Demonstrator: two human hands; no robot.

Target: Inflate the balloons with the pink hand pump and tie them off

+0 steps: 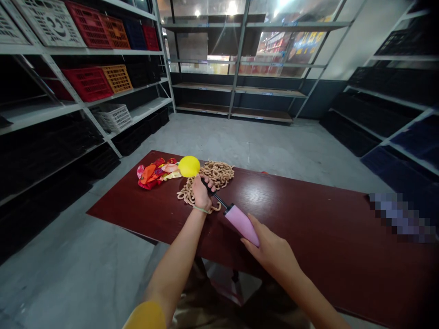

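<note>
A yellow balloon (189,166), partly inflated, sits at the far end of a hand pump with a pink barrel (242,224) and a black rod. My left hand (201,189) is closed round the pump's black end, just below the balloon. Around the barrel's near end wraps my right hand (265,240). The black rod shows between barrel and left hand, so the pump is drawn out. Behind my left hand lies a pile of tan, rope-like curled pieces (219,172). Left of the balloon is a heap of red, orange and pink limp pieces (150,176), perhaps cloth or balloons.
All this is over a dark red table (295,201). A pixelated patch (401,217) covers something at its right end. Metal shelves (233,87) stand at the back, with crates such as a red one (85,83) on the left racks and dark bins on the right.
</note>
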